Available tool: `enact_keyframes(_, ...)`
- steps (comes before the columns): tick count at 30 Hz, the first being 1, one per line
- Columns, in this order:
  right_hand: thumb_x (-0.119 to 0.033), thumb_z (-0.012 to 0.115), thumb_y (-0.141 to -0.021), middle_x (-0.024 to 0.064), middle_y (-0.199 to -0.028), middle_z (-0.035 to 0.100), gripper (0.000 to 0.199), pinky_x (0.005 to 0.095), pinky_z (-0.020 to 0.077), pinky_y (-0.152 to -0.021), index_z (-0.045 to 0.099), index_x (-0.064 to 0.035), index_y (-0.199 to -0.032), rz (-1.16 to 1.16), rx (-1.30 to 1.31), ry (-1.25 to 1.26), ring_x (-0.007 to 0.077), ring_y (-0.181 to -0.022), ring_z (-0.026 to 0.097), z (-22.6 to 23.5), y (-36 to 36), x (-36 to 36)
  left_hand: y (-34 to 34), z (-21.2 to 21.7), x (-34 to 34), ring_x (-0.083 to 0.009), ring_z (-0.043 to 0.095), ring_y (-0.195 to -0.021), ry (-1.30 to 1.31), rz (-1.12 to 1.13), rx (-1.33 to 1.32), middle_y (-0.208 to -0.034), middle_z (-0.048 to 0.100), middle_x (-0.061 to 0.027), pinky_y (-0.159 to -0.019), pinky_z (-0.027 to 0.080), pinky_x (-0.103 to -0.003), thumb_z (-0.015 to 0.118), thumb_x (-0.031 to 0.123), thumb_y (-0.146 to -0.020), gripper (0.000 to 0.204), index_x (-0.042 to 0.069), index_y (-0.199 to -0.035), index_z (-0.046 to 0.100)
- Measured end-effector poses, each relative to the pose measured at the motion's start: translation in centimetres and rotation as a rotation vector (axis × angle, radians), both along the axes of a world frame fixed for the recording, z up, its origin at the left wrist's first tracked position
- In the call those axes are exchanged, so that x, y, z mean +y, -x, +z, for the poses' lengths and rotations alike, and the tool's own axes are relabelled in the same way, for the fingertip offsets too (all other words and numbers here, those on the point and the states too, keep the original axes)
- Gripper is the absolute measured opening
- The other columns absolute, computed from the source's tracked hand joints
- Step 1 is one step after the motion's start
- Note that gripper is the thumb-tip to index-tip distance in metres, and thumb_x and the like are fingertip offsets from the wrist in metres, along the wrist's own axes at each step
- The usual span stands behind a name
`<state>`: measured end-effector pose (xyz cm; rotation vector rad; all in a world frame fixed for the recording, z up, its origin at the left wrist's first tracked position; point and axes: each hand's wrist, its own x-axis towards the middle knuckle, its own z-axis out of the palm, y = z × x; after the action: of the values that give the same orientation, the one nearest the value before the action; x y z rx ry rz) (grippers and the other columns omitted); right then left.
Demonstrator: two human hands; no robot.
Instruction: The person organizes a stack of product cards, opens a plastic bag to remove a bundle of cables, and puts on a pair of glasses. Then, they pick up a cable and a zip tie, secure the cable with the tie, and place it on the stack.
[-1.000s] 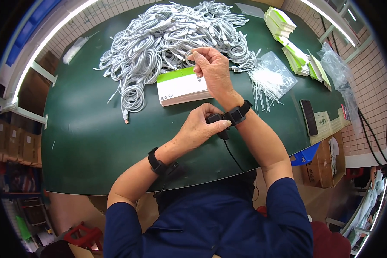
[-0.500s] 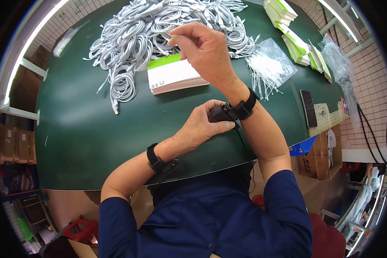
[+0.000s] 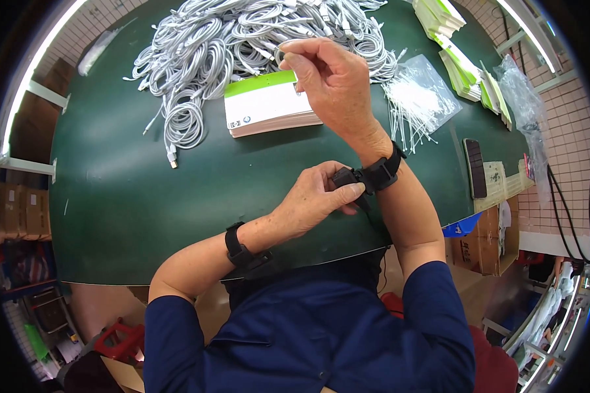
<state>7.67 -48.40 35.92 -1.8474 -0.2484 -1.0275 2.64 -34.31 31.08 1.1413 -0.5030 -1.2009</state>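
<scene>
My left hand [image 3: 311, 200] is closed round a small black box-like device [image 3: 345, 177] on the inner side of my right wrist, its thumb pressed along the lower side. That device joins a black wrist strap [image 3: 381, 173] fastened round my right wrist. Raised over the table, my right hand [image 3: 337, 82] has its fingers curled in and the thumb close to the index finger; nothing shows between them. Behind its fingertips lies a stack of white and green cards [image 3: 262, 108]. Another black strap [image 3: 237, 245] circles my left wrist.
A large heap of coiled grey-white cables [image 3: 203, 52] covers the far table. White cable ties [image 3: 413, 105] spill from a clear bag at the right. Beyond lie more green-white card bundles [image 3: 462, 72], a phone [image 3: 474, 168] and clear plastic wrap [image 3: 521, 95].
My right hand has shifted slightly right, its fingers still curled. My left hand stays at the device, with its fingers moved a little around it. The whole view has moved slightly.
</scene>
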Motion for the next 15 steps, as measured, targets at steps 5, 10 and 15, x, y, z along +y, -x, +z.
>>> enact_keyframes(5, 0.006, 0.066, -0.083, 0.0061, -0.072, 0.062, 0.015, 0.023, 0.0438, -0.05, 0.066, 0.0001, -0.097, -0.083, -0.177, 0.389, 0.0105, -0.055, 0.056, -0.8, -0.2, -0.5, 0.4, -0.4, 0.1, -0.0135, 0.064, -0.076, 0.018, 0.102, 0.011, -0.09, 0.065, -0.0089, -0.069, 0.054, -0.026, 0.069, 0.021, -0.088, 0.036, -0.005, -0.109, 0.055)
enact_keyframes(10, 0.009, 0.065, -0.082, 0.0074, -0.074, 0.062, 0.016, 0.0233, 0.0439, -0.05, 0.066, 0.0011, -0.096, -0.04, -0.099, 0.328, 0.0106, -0.056, 0.056, -0.3, 1.0, -0.2, 0.6, -0.5, -0.2, -0.0141, 0.064, -0.078, 0.039, 0.025, -0.066, -0.098, 0.063, -0.0103, -0.07, 0.054, -0.027, 0.067, 0.016, -0.089, 0.037, -0.005, -0.114, 0.051)
enact_keyframes(15, 0.008, 0.063, -0.084, 0.007, -0.076, 0.064, 0.013, 0.022, 0.045, -0.05, 0.065, 0.0023, -0.095, 0.03, 0.057, 0.226, 0.0089, -0.057, 0.057, -0.3, 1.1, 1.1, -0.1, -2.3, -0.2, -0.0128, 0.063, -0.08, 0.103, 0.012, -0.168, -0.096, 0.063, -0.0095, -0.07, 0.053, -0.026, 0.067, 0.013, -0.088, 0.036, -0.006, -0.115, 0.051)
